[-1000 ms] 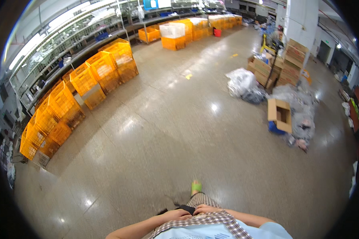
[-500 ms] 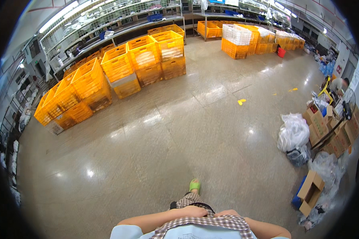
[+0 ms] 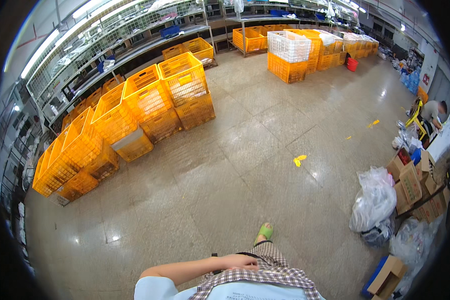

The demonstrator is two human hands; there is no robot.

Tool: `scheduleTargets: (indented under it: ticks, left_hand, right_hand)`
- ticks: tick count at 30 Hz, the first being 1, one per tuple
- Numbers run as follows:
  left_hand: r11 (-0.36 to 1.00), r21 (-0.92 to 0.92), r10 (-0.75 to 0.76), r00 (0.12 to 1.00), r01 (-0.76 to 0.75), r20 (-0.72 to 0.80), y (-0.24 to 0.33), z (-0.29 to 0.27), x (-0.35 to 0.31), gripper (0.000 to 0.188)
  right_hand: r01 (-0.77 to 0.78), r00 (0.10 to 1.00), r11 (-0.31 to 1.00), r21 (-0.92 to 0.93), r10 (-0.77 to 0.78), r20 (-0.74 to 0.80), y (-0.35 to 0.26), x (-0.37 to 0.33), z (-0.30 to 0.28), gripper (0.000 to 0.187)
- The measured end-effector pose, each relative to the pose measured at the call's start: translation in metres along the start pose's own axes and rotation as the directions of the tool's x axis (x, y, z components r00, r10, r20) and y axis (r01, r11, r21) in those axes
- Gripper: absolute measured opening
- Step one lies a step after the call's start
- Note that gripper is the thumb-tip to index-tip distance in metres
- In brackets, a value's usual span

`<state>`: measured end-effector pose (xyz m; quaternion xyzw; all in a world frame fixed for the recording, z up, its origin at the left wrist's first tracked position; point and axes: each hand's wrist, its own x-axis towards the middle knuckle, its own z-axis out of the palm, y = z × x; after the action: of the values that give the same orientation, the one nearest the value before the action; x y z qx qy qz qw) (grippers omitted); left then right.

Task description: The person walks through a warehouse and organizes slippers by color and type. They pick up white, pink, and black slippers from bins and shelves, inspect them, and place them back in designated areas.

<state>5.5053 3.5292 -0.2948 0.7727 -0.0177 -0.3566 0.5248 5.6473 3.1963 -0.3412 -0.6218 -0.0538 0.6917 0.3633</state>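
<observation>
My left hand [image 3: 240, 261] is held across the front of my waist, just above the brown-and-white checked apron [image 3: 270, 276]. Its fingers point right, loosely bent, and I see nothing held in them. Beside it a piece of black strap [image 3: 248, 254] shows against my checked trousers [image 3: 276, 255]. My right hand is out of view. Ahead of me one foot in a green slipper [image 3: 266, 231] is on the floor.
Stacked orange crates [image 3: 145, 92] line the left, before wire-mesh shelving [image 3: 130, 37]. More crates [image 3: 287, 67] and a red bucket [image 3: 352, 64] stand farther off. On the right are plastic bags [image 3: 375, 197], cardboard boxes [image 3: 410, 182] and a seated person [image 3: 430, 112]. Yellow scraps [image 3: 299, 160] mark the floor.
My right hand and forearm, at the waist before, have left the view. The view has shifted, with the left crates now lower, and the slippered foot shows farther right.
</observation>
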Motion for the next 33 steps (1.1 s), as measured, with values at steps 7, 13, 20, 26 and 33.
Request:
scheduleTargets:
  ticks: [7,13,20,26,33]
  left_hand:
    - [0.598,-0.798,-0.664,0.513,-0.073,-0.544,-0.084,-0.193,0.056,0.032]
    - [0.270,-0.781,-0.963,0.145,0.563,-0.229,-0.237,-0.253,0.063,0.030]
    - [0.393,-0.376,-0.918,0.331,0.839,-0.220,-0.256,-0.563,0.240,0.032]
    - [0.918,-0.080,-0.317,0.598,0.388,-0.736,-0.066,-0.955,0.519,0.039]
    - [0.937,0.312,0.034,0.848,0.158,-0.529,0.104,-1.166,0.768,0.034]
  right_hand:
    - [-0.018,0.999,1.000,-0.009,0.018,0.048,-0.183,0.052,-0.171,0.040]
    - [0.028,0.998,0.993,-0.112,-0.021,0.062,-0.383,0.160,-0.316,0.041]
    - [0.036,0.999,0.987,-0.155,-0.039,-0.019,-0.613,0.239,-0.482,0.042]
    - [0.041,0.997,0.997,-0.060,-0.045,-0.063,-0.742,0.269,-0.618,0.043]
    - [0.060,0.998,0.996,0.064,-0.058,-0.028,-0.832,0.324,-0.810,0.045]
